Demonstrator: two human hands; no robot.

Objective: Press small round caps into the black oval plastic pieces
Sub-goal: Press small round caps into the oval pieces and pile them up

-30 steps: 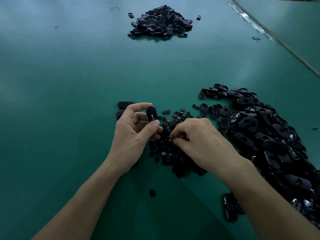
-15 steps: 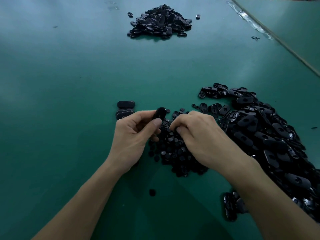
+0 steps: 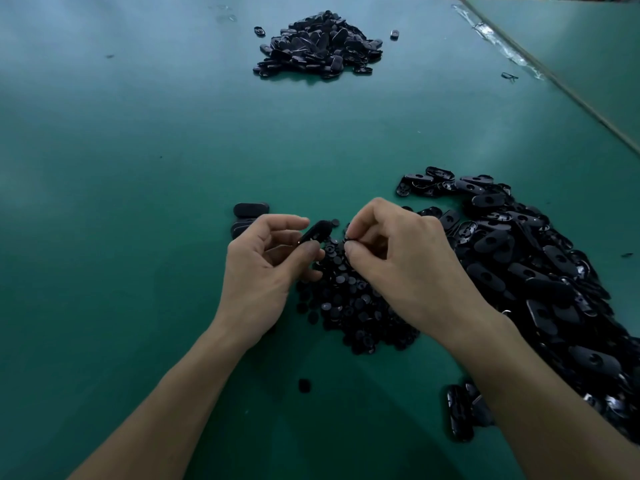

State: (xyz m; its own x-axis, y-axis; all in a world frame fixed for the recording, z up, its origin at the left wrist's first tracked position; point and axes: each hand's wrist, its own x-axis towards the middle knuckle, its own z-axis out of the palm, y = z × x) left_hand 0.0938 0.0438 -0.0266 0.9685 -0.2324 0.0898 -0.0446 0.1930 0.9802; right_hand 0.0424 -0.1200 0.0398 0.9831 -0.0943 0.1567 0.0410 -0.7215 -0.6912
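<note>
My left hand (image 3: 263,268) pinches one black oval piece (image 3: 317,231) between thumb and fingers, tilted above the heap of small round caps (image 3: 349,299). Just right of it my right hand (image 3: 398,261) pinches a small round cap (image 3: 347,241) at its fingertips, a short gap away from the oval piece. A large heap of black oval pieces (image 3: 526,268) spreads along the right side of the green table (image 3: 138,202).
A second heap of oval pieces (image 3: 318,46) lies far back at the centre. A few oval pieces (image 3: 250,210) are stacked left of my left hand. A stray cap (image 3: 304,385) and some ovals (image 3: 460,410) lie near my forearms. The table edge (image 3: 554,84) runs diagonally at top right.
My right hand has lifted off the cap heap with a cap pinched in its fingertips. My left hand has tilted the oval piece flatter and towards the right hand.
</note>
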